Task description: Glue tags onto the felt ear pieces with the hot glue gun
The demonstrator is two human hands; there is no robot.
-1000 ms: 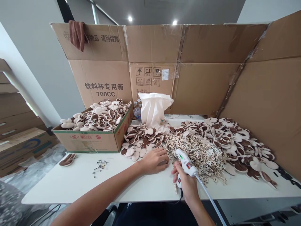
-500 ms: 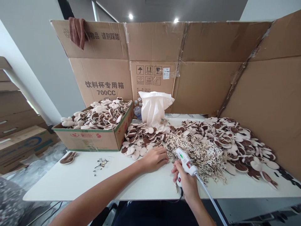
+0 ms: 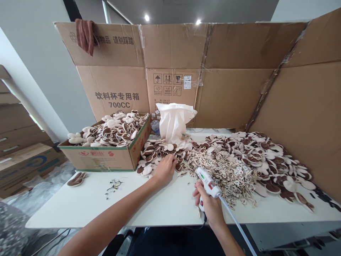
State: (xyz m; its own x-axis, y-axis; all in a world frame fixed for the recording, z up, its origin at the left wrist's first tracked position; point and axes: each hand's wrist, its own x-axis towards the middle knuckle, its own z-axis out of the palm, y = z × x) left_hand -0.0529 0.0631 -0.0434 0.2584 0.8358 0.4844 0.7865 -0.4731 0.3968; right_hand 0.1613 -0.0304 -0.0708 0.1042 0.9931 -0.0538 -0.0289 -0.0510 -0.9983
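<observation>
My right hand (image 3: 211,209) is wrapped round the handle of a white glue gun (image 3: 207,182), its nozzle pointing up and to the left. A long white glue stick (image 3: 234,218) runs out of its back end. My left hand (image 3: 165,170) lies on the near pile of brown and cream plush pieces (image 3: 149,165), fingers curled together. Whatever is under its fingertips is hidden. Right of that hand, beyond the glue gun, spreads a heap of thin cream cord loops (image 3: 226,170).
A cardboard box (image 3: 98,158) full of plush pieces stands left. More plush pieces (image 3: 277,160) are heaped right. A white tissue pack (image 3: 174,122) stands at the back. One brown piece (image 3: 76,179) and dark scraps (image 3: 115,185) lie front left. Cardboard walls (image 3: 226,96) enclose the table.
My left hand has moved left and away from me, from beside the cord heap onto the plush pieces. My right hand with the glue gun has hardly moved.
</observation>
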